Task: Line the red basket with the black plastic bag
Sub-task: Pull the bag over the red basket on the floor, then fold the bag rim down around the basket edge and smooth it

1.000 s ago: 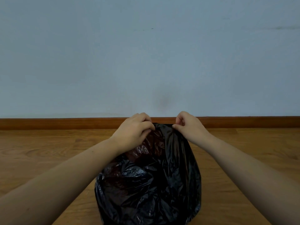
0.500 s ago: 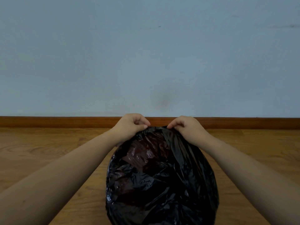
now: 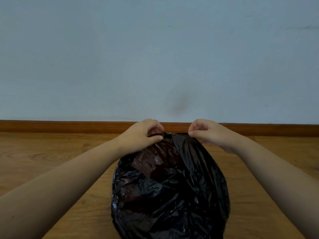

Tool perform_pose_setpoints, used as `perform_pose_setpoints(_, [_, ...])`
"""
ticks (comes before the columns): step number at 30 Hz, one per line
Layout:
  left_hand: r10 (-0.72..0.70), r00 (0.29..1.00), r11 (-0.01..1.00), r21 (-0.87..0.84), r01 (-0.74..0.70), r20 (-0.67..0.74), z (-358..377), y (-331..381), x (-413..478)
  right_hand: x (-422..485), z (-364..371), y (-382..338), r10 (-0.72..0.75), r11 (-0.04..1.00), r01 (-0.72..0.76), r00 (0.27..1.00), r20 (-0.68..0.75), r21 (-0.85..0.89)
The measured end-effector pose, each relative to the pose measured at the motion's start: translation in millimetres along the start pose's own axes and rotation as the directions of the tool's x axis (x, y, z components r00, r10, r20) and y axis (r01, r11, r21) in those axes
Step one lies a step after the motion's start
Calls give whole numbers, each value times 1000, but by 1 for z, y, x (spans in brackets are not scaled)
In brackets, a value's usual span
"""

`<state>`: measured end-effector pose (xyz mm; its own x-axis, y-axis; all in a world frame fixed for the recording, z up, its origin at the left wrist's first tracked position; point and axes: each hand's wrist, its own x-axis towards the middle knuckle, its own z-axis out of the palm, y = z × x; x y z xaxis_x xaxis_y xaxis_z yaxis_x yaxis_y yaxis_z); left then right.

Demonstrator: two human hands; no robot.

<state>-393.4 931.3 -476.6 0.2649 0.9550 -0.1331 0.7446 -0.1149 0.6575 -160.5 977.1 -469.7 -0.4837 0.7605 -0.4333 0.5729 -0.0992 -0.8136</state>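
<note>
Two bare arms, no sleeves. The left hand [image 3: 140, 135] and right hand [image 3: 212, 133] wear no rings or gloves.

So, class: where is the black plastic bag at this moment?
In the head view the black plastic bag sits low and centre on the wooden floor, its far edge pinched by the left hand and right hand.
</note>
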Motion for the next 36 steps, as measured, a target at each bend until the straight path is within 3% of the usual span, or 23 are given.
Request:
perform_pose_setpoints(4, [-41,997,999,15,41,63,9,-1,-1,-11,-3,4,1,1000,1,982,189,-11])
perform_pose_setpoints(7, [-68,996,997,43,65,61,6,-3,-3,-12,-3,8,32,998,-20,979,203,-58])
perform_pose_setpoints(10, [-67,993,989,137,53,98,2,-1,-5,-12,-6,8,31,999,-38,978,204,26])
perform_pose_setpoints(15, [-72,993,955,293,42,91,-10,2,-6,-9,-4,2,-14,1000,14,999,38,-11])
perform_pose_setpoints(20, [-10,999,979,205,3,36,-27,6,-8,-8,-4,-8,-90,995,97,974,-209,22])
perform_pose_setpoints(23, [55,995,974,226,-34,-89,-34,8,-7,-6,-2,-11,-109,994,101,941,-320,-42])
perform_pose_setpoints(26, [85,961,967,255,-16,-263,-34,9,-8,-4,0,-17,-238,965,150,838,-491,-213])
perform_pose_setpoints(29, [41,918,979,200,42,-395,-31,10,-9,-17,-1,-29,-520,852,310,588,-619,-421])
perform_pose_setpoints(31, [-18,887,990,119,81,-462,-25,9,-10,-31,6,-36,-669,742,389,483,-565,-547])
perform_pose_setpoints(33, [-106,850,993,-2,122,-516,-17,10,-12,-42,24,-33,-735,666,404,502,-457,-627])
perform_pose_setpoints(36, [-232,801,971,-174,162,-552,-3,13,-14,-50,58,-16,-686,611,348,681,-257,-711])
